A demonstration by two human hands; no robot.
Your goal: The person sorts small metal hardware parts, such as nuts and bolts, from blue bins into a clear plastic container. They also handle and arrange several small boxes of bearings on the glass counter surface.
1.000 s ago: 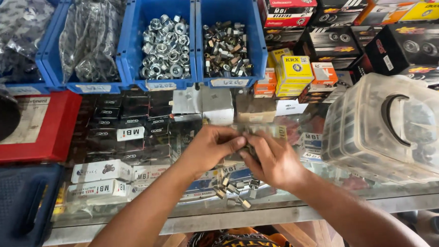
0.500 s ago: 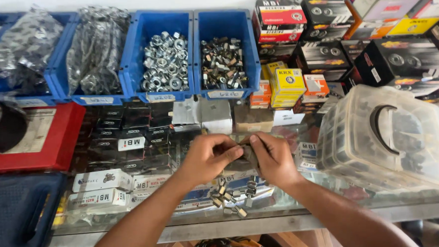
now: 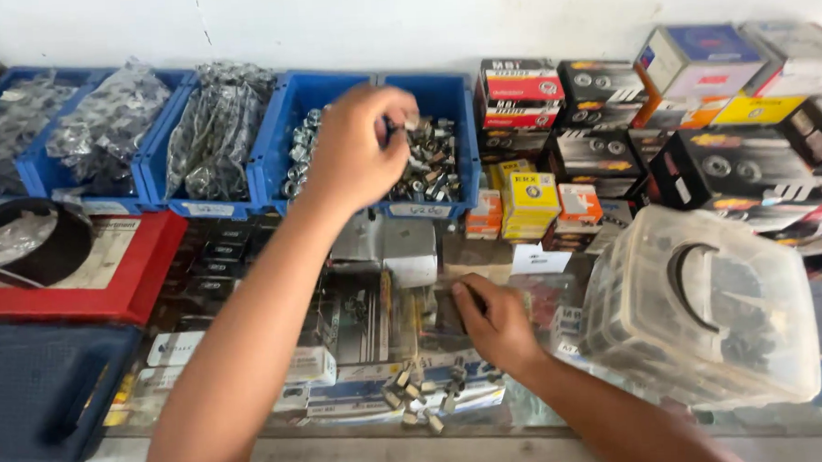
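A glass table (image 3: 567,418) is seen. Blue bins (image 3: 269,163), a red tray (image 3: 127,280), small boxes (image 3: 530,203), loose bolts (image 3: 423,397) and a plastic tub (image 3: 710,310) are laid on it.

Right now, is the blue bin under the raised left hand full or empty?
Partly full. The blue bin holds a heap of metal bolts, with bare wall above; the left hand hovers over it.

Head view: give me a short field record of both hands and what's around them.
left hand: raised over the blue bin of bolts, fingers pinching a small metal part
right hand: resting on the glass counter, fingers on a clear packet; grip unclear
loose bolts: small pile on the glass, just left of the right hand
clear plastic tub: right of the right hand
red tray: far left
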